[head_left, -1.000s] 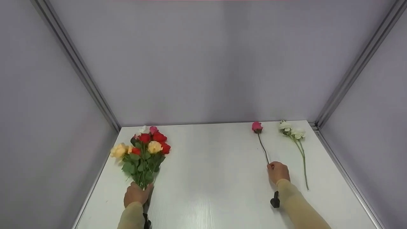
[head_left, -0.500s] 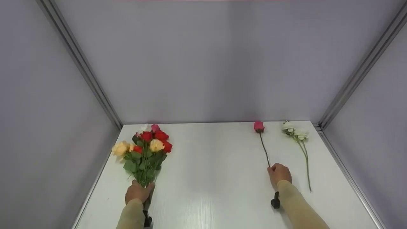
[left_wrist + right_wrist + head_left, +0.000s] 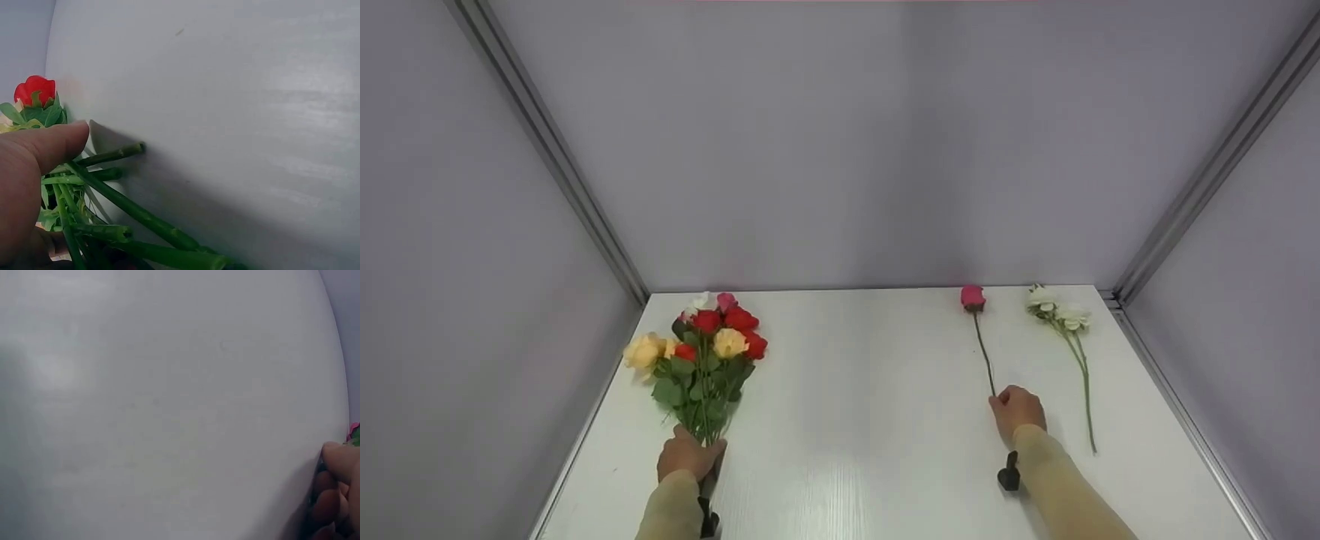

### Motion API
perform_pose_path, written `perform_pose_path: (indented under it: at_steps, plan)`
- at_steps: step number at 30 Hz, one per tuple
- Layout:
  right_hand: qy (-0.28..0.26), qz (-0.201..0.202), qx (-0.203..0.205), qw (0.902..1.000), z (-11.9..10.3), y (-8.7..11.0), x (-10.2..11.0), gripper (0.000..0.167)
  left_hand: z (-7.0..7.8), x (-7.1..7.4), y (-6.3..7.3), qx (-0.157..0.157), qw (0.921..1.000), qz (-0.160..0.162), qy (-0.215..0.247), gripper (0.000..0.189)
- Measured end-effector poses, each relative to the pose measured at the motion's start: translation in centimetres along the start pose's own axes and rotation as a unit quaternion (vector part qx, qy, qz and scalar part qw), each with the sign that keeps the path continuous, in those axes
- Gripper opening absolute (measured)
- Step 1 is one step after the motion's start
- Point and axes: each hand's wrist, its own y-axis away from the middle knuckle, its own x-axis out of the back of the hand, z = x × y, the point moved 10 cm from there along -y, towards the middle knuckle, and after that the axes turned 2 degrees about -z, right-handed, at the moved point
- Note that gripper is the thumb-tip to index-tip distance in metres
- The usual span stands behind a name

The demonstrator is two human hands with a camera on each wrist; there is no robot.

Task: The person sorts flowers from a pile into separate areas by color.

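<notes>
At the left of the head view lies a bouquet of roses [image 3: 706, 375] in red, yellow, pink and white with green leaves. My left hand [image 3: 686, 456] grips its gathered stems below the leaves. Cut ends of green stems [image 3: 140, 211] jut out past the thumb in the left wrist view. On the right side, my right hand [image 3: 1018, 412] pinches the lower stem of a single pink rose [image 3: 973, 298], whose bloom points to the far edge. In the right wrist view, the fingers [image 3: 329, 503] are curled close over the table, and most of the rose is out of sight.
Two white flowers [image 3: 1057, 311] on long green stems lie to the right of the pink rose. The white table [image 3: 840, 390] is bounded by a grey back wall [image 3: 810, 150] and side panels with metal edging.
The head view has shifted slightly. Both hands keep their hold on the bouquet and the pink rose, with hardly any movement.
</notes>
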Motion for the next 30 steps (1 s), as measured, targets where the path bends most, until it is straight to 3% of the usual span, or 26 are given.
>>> perform_pose_path:
  at_steps: [14,22,25,30]
  plan:
    - [-0.016,-0.008,-0.002,0.9998,0.1,0.3,0.0,0.021,-0.3,-0.4,-0.2,-0.011,0.9999,0.001,-0.003,0.091]
    - [-0.062,0.016,-0.034,0.9974,0.8,0.7,0.5,0.023,-0.5,0.1,0.0,0.002,0.9993,-0.004,0.038,0.098]
    - [-0.077,0.017,-0.036,0.9962,0.6,1.0,0.5,0.024,-0.4,0.8,0.3,-0.007,0.9988,0.016,0.046,0.093]
    - [-0.084,0.046,-0.026,0.9951,-0.2,1.1,1.0,0.023,-0.2,2.5,0.9,-0.035,0.9952,0.080,0.042,0.062]
